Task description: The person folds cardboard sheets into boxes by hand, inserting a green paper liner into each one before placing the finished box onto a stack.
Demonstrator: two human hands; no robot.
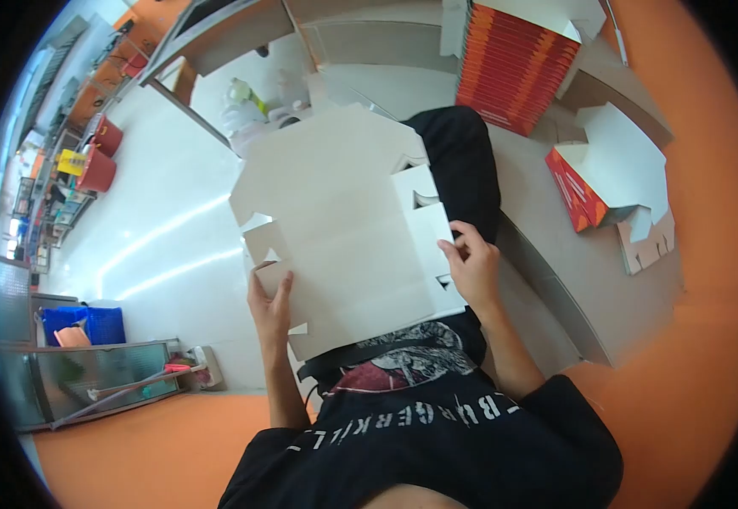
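A flat cardboard box blank, plain pale side up, lies across my lap with cut tabs and slots along both sides. My left hand grips its left edge, thumb on top and the other fingers hidden underneath. On the opposite side, my right hand pinches the edge of the right-hand flap between thumb and fingers. That flap looks partly folded inward. To the right sits a partly folded red-and-white carton, apart from both hands.
A tall stack of red-orange cartons stands at the upper right. Clear plastic bottles are beyond the blank. Red buckets, a blue crate and a glass-fronted case are on the left.
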